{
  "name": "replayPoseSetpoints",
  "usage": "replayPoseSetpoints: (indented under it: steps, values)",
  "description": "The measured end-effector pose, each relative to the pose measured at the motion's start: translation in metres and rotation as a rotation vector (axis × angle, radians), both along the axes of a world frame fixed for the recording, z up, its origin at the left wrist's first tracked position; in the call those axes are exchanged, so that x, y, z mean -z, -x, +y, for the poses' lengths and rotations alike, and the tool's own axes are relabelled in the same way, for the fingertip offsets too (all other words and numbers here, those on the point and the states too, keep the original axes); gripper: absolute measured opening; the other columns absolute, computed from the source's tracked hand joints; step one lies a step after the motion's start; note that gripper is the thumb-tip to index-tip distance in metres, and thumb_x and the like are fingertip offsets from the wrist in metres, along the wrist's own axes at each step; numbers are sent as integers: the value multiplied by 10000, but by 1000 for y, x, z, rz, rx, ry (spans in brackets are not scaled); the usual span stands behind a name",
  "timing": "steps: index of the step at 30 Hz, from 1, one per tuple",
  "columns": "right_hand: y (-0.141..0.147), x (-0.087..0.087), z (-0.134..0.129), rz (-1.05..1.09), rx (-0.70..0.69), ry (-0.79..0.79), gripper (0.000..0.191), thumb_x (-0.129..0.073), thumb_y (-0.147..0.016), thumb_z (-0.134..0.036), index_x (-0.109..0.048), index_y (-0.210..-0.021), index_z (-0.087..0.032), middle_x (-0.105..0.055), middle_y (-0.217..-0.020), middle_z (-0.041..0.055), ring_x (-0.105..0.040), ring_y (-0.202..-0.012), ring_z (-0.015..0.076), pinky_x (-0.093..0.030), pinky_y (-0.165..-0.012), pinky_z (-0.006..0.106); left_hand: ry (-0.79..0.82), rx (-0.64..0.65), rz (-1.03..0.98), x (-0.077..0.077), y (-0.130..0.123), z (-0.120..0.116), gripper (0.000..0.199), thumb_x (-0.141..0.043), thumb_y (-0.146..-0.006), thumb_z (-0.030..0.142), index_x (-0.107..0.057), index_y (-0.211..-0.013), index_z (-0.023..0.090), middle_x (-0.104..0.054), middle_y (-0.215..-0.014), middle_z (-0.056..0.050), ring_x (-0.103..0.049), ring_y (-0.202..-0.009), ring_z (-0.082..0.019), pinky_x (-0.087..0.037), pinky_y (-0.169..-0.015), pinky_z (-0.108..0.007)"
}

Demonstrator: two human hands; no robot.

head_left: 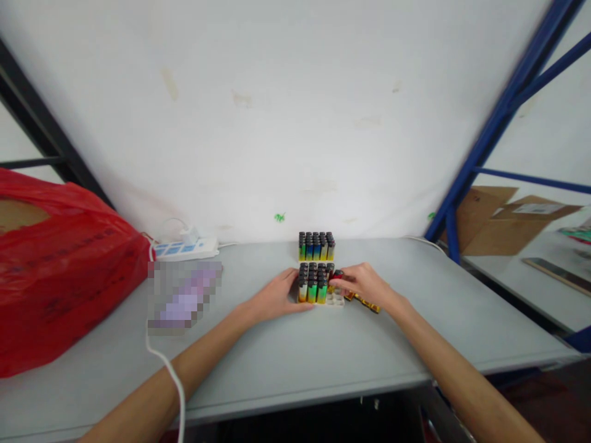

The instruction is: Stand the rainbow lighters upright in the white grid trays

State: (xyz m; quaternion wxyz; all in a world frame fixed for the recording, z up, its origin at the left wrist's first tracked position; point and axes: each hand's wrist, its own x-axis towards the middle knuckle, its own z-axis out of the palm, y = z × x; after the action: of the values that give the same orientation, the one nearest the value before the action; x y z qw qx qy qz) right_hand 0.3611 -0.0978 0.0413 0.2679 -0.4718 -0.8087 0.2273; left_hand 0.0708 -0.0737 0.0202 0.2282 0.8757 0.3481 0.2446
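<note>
A white tray (335, 300) with round holes holds upright lighters (313, 290) with black tops and multicoloured bodies. Holes without lighters show at its near right corner. My left hand (278, 296) grips the tray's left side, thumb along the front edge and fingers behind. Over the tray's right side, my right hand (367, 284) pinches a red-topped lighter (338, 274); its lower part is hard to make out. Several gold-and-black lighters (369, 304) lie on the table beneath and beside my right hand.
A second block of upright lighters (316, 247) stands behind, near the wall. To the left are a power strip (187, 249), a blurred-out purple item (184, 298), a white cable (173, 372) and a red plastic bag (69, 271). A blue metal frame (498, 123) and cardboard (494, 224) are at right.
</note>
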Motion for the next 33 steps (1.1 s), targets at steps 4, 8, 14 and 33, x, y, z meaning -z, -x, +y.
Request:
replayPoseSetpoints:
  steps: [4,8,14,33]
  values:
    - [5,-1,-2,-157,-17,-107,569,-525,-1052,-645,-639,-703,-210,-718,-665,35,-611,-589,176,-405,-612,281,-8,3,-2,0,0,-1,741,-858,-816,556,-605,-1406,185,-684,-1340,-143,-666,-1232,-387,-529,-1118,-521]
    - [10,-4,-3,-345,15,-265,510,-549,-1062,-600,-673,-761,-207,-734,-800,92,-646,-764,223,-415,-667,298,-13,10,2,1,1,0,754,-860,-813,568,-593,-1417,204,-679,-1346,-135,-663,-1238,-379,-528,-1124,-518]
    - [-9,-12,1,-211,46,-159,544,-496,-1075,-621,-690,-784,-204,-690,-704,21,-584,-631,173,-397,-637,286,-10,-3,3,1,1,1,746,-859,-808,596,-602,-1401,223,-685,-1341,-125,-664,-1235,-368,-532,-1118,-501]
    - [-70,-11,18,-115,-146,50,471,-661,-944,-660,-785,-1001,-209,-754,-1120,111,-667,-1083,289,-498,-1014,427,-6,12,31,1,1,2,800,-834,-822,638,-587,-1440,195,-680,-1380,-132,-659,-1260,-364,-511,-1152,-477]
